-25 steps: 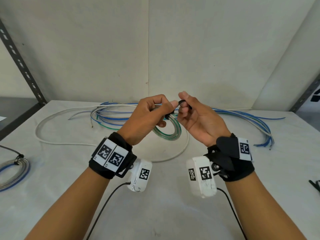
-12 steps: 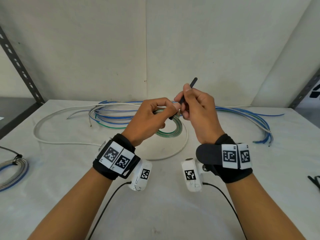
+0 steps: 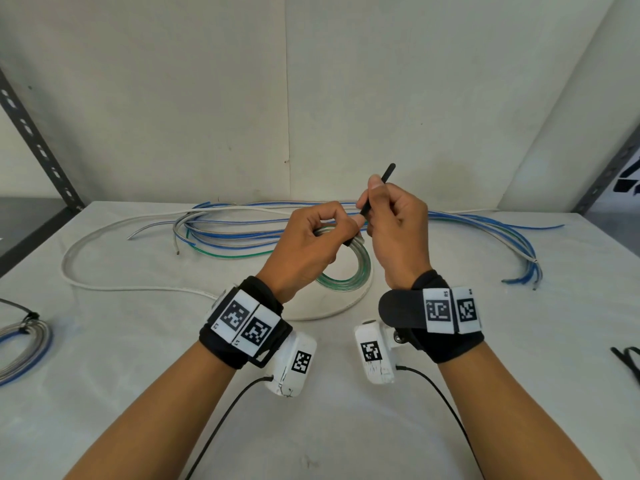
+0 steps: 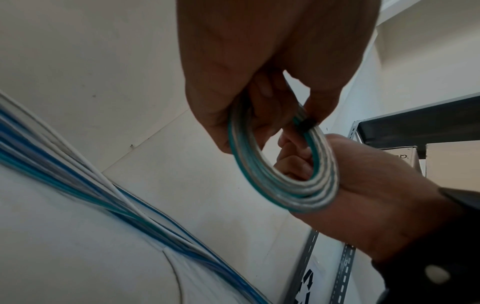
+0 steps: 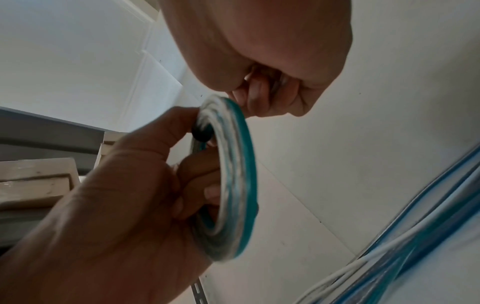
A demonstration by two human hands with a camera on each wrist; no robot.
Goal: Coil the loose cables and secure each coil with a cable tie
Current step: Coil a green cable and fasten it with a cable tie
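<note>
Two hands worked above the table: the left hand point(image 3: 308, 247) gripped the green coil point(image 3: 349, 278), the right hand point(image 3: 394, 233) pinched the cable tie point(image 3: 375, 190), which likely needed pulling snug.

Counts — two hands: left hand point(image 3: 308, 247), right hand point(image 3: 398, 233). Two coils: green-striped coil point(image 3: 349, 271) at centre frame, blue-striped coil point(image 3: 20, 348) at left edge. One cable tie point(image 3: 375, 190).

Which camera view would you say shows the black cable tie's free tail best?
The head view: the cable tie tail rises clear above the right hand pinching it, against the pale wall. The left wrist view shows only its dark band across the coil; the right wrist view shows a blurred black spot at the coil's edge.
</note>
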